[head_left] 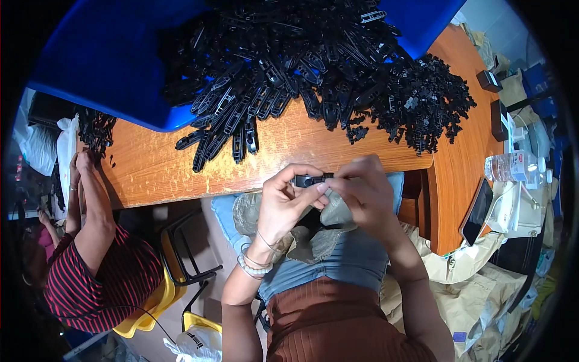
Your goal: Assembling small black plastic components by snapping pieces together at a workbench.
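Just beyond the near table edge, over my lap, I hold a short black plastic part (pixel 306 180). My left hand (pixel 277 199) is closed around it, thumb below and fingers behind. The fingertips of my right hand (pixel 365 190) pinch at its right end; whether a smaller piece sits between them is hidden. Ahead of my hands, a heap of long, slotted black plastic pieces (pixel 271 75) spills out of a blue bin (pixel 108 66) onto the wooden table (pixel 283 145). To its right lies a pile of small black clip-like pieces (pixel 428 102).
On the right side of the table are a water bottle (pixel 512 167), a phone (pixel 478 211) and small black boxes (pixel 499 120). Another person (pixel 96 283) in a striped top works at the left. Brown paper bags (pixel 476 301) lie low on the right.
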The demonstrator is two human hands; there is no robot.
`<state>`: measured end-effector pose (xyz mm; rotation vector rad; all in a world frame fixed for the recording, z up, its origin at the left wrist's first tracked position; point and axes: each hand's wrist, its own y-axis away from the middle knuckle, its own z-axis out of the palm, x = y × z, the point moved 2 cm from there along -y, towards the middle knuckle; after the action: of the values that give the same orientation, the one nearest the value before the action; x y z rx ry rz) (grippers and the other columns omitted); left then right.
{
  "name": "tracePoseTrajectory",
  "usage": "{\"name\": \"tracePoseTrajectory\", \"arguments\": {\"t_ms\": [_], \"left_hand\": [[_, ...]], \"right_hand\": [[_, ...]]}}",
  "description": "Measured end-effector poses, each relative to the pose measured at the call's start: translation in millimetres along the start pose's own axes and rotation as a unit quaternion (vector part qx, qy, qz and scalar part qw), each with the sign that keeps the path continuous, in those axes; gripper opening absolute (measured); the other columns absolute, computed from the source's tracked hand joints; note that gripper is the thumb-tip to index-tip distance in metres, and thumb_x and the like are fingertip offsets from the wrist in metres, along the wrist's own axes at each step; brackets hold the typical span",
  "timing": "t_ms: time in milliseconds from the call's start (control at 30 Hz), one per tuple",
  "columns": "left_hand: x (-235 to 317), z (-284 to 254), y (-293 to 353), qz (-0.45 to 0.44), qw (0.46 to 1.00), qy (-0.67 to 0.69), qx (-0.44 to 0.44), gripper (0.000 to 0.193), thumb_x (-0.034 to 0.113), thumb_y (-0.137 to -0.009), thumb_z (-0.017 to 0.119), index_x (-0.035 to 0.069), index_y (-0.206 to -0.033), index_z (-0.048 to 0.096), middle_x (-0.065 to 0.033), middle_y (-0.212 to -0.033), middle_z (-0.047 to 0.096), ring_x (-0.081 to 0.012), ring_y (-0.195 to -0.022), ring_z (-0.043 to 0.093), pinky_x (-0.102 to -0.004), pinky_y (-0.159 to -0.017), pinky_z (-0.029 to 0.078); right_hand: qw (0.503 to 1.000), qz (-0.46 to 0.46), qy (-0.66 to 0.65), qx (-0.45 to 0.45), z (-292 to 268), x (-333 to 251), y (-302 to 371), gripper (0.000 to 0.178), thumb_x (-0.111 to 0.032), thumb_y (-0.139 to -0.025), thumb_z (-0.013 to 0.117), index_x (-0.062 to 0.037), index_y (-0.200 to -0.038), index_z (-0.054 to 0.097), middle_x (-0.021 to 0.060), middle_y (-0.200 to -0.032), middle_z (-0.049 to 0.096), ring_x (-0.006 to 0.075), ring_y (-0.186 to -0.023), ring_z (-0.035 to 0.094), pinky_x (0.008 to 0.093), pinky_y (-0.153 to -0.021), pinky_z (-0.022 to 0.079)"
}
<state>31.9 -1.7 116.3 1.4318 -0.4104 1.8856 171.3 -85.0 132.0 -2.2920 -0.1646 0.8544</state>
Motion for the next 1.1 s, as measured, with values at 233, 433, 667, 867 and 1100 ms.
{"name": "tracePoseTrajectory", "arguments": {"t_ms": [233, 433, 667, 867, 1100], "left_hand": [[4, -3, 0, 0.008, 0.997, -0.081, 0.013, 0.016, -0.007, -0.082, 0.061, -0.005, -0.097, 0.059, -0.0071, -0.074, 0.064, -0.0083, -0.058, 0.060, -0.0185, -0.054, 0.047], [1, -32, -3, 0.073, 0.963, -0.261, 0.008, 0.016, 0.013, -0.090, 0.058, 0.000, -0.096, 0.067, -0.0072, -0.074, 0.067, -0.0130, -0.068, 0.063, -0.0284, -0.060, 0.049], [24, -60, -43, 0.230, 0.633, -0.692, 0.258, 0.022, 0.019, -0.079, 0.068, 0.000, -0.088, 0.059, -0.0134, -0.078, 0.056, -0.0304, -0.062, 0.058, -0.0377, -0.052, 0.044], [14, -45, -35, 0.244, 0.680, -0.663, 0.196, 0.014, 0.011, -0.076, 0.064, 0.002, -0.083, 0.056, -0.0129, -0.077, 0.053, -0.0301, -0.066, 0.056, -0.0393, -0.053, 0.044], [-1, -49, -26, 0.177, 0.803, -0.535, 0.193, 0.025, 0.010, -0.071, 0.072, 0.001, -0.088, 0.057, -0.0116, -0.077, 0.056, -0.0271, -0.063, 0.057, -0.0351, -0.057, 0.044]], "right_hand": [[0.912, 0.309, -0.256, -0.081, 8, 17, 16, 0.022, -0.004, -0.078, 0.068, -0.0005, -0.099, 0.066, 0.0039, -0.081, 0.061, 0.0111, -0.071, 0.051, 0.0259, -0.065, 0.041], [0.915, 0.260, -0.252, -0.178, 12, 21, 28, 0.020, -0.007, -0.081, 0.064, -0.0002, -0.100, 0.067, 0.0064, -0.073, 0.060, 0.0144, -0.065, 0.054, 0.0273, -0.061, 0.042], [0.984, 0.162, -0.033, -0.073, 7, 43, 19, 0.011, -0.006, -0.081, 0.061, 0.0007, -0.089, 0.065, 0.0105, -0.077, 0.058, 0.0229, -0.071, 0.056, 0.0329, -0.065, 0.044], [0.970, 0.101, 0.219, 0.017, -5, 71, -4, 0.013, -0.001, -0.078, 0.062, 0.0008, -0.091, 0.062, 0.0120, -0.091, 0.056, 0.0272, -0.083, 0.053, 0.0353, -0.073, 0.043], [0.981, 0.053, 0.185, 0.013, -5, 72, 4, 0.014, 0.003, -0.076, 0.062, 0.0022, -0.089, 0.060, 0.0119, -0.087, 0.058, 0.0275, -0.081, 0.054, 0.0358, -0.074, 0.042]]}}
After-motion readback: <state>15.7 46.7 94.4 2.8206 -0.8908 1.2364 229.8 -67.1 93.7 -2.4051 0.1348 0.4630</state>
